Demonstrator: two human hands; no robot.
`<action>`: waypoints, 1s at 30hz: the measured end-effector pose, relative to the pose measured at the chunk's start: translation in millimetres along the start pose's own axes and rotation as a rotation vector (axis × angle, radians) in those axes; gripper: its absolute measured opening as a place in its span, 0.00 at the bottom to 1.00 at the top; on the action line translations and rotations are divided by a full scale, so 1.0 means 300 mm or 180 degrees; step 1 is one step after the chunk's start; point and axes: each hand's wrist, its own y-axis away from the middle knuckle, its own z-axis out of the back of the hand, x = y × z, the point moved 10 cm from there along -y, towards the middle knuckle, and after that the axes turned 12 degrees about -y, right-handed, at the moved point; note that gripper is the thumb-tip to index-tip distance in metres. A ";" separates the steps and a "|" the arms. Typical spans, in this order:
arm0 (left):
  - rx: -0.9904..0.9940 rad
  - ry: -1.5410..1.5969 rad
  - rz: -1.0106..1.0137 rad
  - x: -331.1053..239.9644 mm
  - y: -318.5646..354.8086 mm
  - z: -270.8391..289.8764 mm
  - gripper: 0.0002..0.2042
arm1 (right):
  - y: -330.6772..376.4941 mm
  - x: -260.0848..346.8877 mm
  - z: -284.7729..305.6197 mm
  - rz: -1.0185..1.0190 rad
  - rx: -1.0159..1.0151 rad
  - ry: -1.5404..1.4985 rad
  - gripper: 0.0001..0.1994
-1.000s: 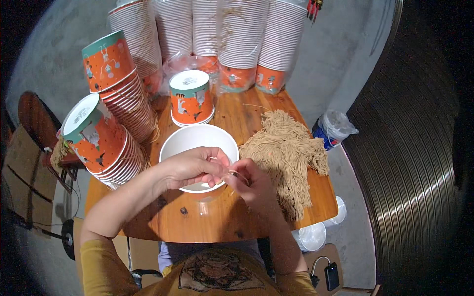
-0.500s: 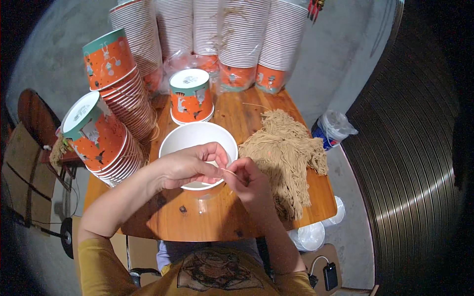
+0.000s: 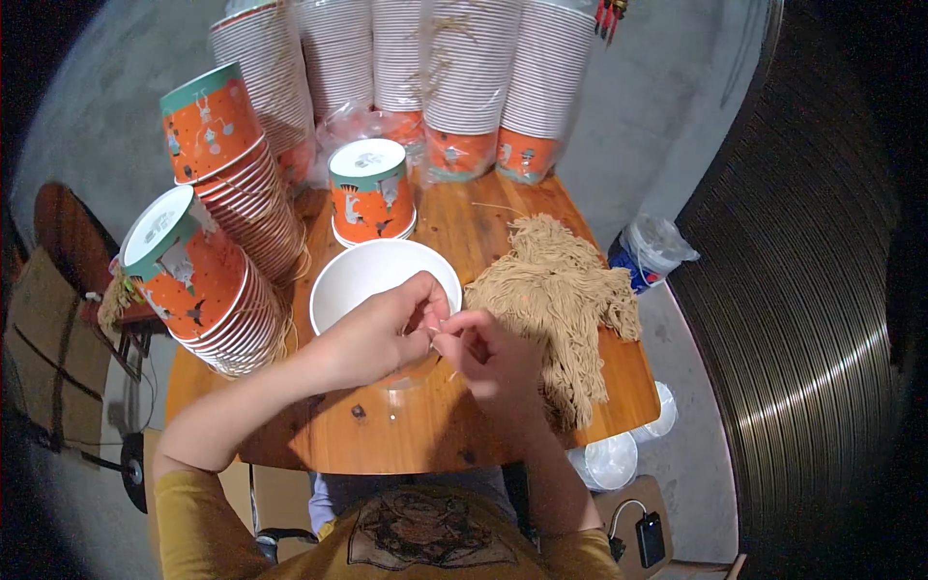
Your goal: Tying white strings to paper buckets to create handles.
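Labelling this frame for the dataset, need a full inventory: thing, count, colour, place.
white paper bowl: one, white inside, open side up, mid table under the hands
lone printed cup: one, orange with teal rim band, upside down behind the bowl
leaning cup stacks: two, orange and teal, table's left side
bagged cup stacks: about five, mostly white rims, orange ends, table's far edge
twine pile: one, tan, table's right side
wooden table: one, orange-brown
plastic bag: one, clear with blue contents, floor right of the table
clear plastic tubs: two or three, floor by the table's near right corner
left hand: pinching at the bowl's near rim
right hand: fingertips meeting the left's, a thin twine strand between them
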 end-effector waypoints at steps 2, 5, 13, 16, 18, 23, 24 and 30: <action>-0.0060 -0.0220 -0.0077 -0.019 0.003 0.007 0.07 | 0.001 -0.007 -0.019 0.0017 0.0117 0.0035 0.03; -0.0045 -0.0338 0.0073 -0.010 0.006 0.011 0.09 | 0.000 0.000 -0.008 0.0170 -0.0032 0.0051 0.03; -0.0116 -0.0622 -0.0310 -0.003 0.011 0.002 0.10 | 0.001 -0.007 -0.013 0.0265 -0.0076 0.0048 0.03; -0.0257 -0.0852 -0.0287 -0.008 0.017 0.015 0.07 | 0.004 0.009 -0.017 0.0330 -0.0154 0.0241 0.03; -0.0442 -0.1039 -0.0394 -0.016 0.025 0.023 0.07 | 0.008 0.015 -0.025 0.0327 -0.0187 0.0355 0.04; -0.0845 -0.1142 -0.0404 -0.035 0.039 0.037 0.05 | 0.013 0.022 -0.023 0.0403 -0.0325 0.0499 0.04; -0.0810 -0.1260 -0.0300 -0.032 0.039 0.036 0.04 | 0.017 0.038 -0.021 0.0493 -0.0374 0.0588 0.04; -0.0837 -0.0577 0.0295 0.042 0.055 0.039 0.04 | 0.030 0.052 -0.033 0.0613 -0.0424 0.0847 0.03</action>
